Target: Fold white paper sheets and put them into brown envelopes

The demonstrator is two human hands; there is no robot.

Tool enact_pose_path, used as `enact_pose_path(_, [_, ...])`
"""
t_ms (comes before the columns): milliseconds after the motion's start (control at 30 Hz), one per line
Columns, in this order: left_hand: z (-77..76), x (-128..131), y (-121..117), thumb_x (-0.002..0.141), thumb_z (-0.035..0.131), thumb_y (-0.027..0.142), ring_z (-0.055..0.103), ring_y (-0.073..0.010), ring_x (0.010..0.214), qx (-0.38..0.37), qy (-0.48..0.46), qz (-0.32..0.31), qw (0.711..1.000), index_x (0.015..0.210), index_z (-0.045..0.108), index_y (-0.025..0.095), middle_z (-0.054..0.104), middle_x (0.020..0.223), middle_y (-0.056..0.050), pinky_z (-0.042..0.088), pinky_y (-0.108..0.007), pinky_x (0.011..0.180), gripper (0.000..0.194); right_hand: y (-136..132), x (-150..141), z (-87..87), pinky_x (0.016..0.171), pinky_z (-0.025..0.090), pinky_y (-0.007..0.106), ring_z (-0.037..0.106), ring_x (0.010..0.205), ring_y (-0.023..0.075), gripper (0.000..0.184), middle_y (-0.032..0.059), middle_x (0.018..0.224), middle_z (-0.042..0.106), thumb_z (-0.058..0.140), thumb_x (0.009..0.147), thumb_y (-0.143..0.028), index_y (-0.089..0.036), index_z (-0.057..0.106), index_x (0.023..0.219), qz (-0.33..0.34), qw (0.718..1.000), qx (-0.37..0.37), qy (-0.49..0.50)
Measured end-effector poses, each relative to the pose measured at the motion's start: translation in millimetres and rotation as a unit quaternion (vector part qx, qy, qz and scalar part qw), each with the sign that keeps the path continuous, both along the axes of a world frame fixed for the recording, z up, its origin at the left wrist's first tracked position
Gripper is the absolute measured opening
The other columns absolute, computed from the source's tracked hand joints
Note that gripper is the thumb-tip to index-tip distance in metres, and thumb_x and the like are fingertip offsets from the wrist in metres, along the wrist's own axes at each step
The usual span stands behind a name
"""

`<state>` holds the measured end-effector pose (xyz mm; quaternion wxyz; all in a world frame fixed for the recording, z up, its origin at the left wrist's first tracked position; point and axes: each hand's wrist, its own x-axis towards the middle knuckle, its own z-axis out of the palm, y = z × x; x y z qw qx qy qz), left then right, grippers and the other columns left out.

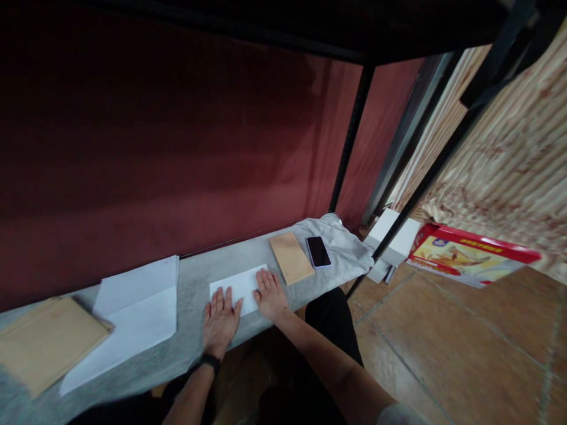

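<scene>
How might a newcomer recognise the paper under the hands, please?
Along the red wall runs a grey surface. Between larger white sheets and the phone lies the smaller white paper, the only one touched by the left hand and right hand.

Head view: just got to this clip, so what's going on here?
A person presses both bare hands, the left hand and the right hand, flat on a small white paper lying on a grey cloth. Neither hand has a closed grip. To the right lie a tan piece and a phone. To the left, a tan packet overlaps larger white sheets.
</scene>
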<state>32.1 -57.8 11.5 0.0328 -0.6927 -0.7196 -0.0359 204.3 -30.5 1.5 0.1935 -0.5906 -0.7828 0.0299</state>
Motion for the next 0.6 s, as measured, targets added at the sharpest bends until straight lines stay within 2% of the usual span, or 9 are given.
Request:
enact_pose_path(100, [0.3, 0, 0, 0.099, 0.027, 0.051, 0.022, -0.0276, 0.153, -0.001, 0.005, 0.001, 1.000, 0.157, 0.031, 0.012, 0.028, 0.164, -0.017, 0.021, -0.047, 0.122, 0.069, -18, 9, -3.3, 0.125, 0.020, 0.043, 0.035, 0.148, 0.0223, 0.051, 0.0072, 0.160, 0.037, 0.038, 0.106, -0.041, -0.019, 0.043, 0.152, 0.046, 0.999, 0.019, -0.001])
enact_pose_path(267, [1.8, 1, -2, 0.100, 0.025, 0.051, 0.023, -0.0297, 0.153, -0.001, -0.001, -0.006, 1.000, 0.156, 0.031, 0.010, 0.026, 0.165, -0.019, 0.020, -0.048, 0.123, 0.070, -36, 16, -5.1, 0.124, 0.019, 0.046, 0.033, 0.149, 0.0267, 0.059, 0.0140, 0.159, 0.037, 0.040, 0.104, -0.047, -0.013, 0.042, 0.153, -0.012, 1.000, 0.003, 0.000])
enact_pose_path(467, [3.9, -1, -1, 0.099, 0.029, 0.047, 0.026, -0.0297, 0.152, 0.004, -0.027, -0.003, 1.000, 0.154, 0.035, 0.008, 0.032, 0.162, -0.019, 0.020, -0.048, 0.123, 0.068, -40, 17, -1.5, 0.123, 0.020, 0.048, 0.034, 0.148, 0.0288, 0.060, 0.0143, 0.159, 0.036, 0.037, 0.105, -0.045, -0.011, 0.037, 0.155, -0.033, 0.999, -0.016, 0.002])
enact_pose_path(533, [3.8, -2, -6, 0.100, 0.024, 0.040, 0.027, -0.0270, 0.152, 0.033, -0.048, -0.031, 0.998, 0.153, 0.037, 0.007, 0.034, 0.162, -0.018, 0.020, -0.046, 0.124, 0.064, -40, 16, 0.1, 0.123, 0.021, 0.049, 0.034, 0.148, 0.0293, 0.061, 0.0148, 0.159, 0.035, 0.035, 0.105, -0.044, -0.009, 0.037, 0.155, -0.031, 0.999, -0.026, 0.002])
enact_pose_path(600, [2.6, 2, -16, 0.101, 0.020, 0.036, 0.028, -0.0227, 0.152, 0.049, -0.070, -0.102, 0.991, 0.153, 0.040, 0.009, 0.036, 0.162, -0.013, 0.021, -0.041, 0.124, 0.061, -40, 17, 1.1, 0.123, 0.021, 0.049, 0.033, 0.148, 0.0292, 0.060, 0.0148, 0.160, 0.032, 0.033, 0.105, -0.043, -0.009, 0.036, 0.155, -0.028, 0.999, -0.034, 0.002])
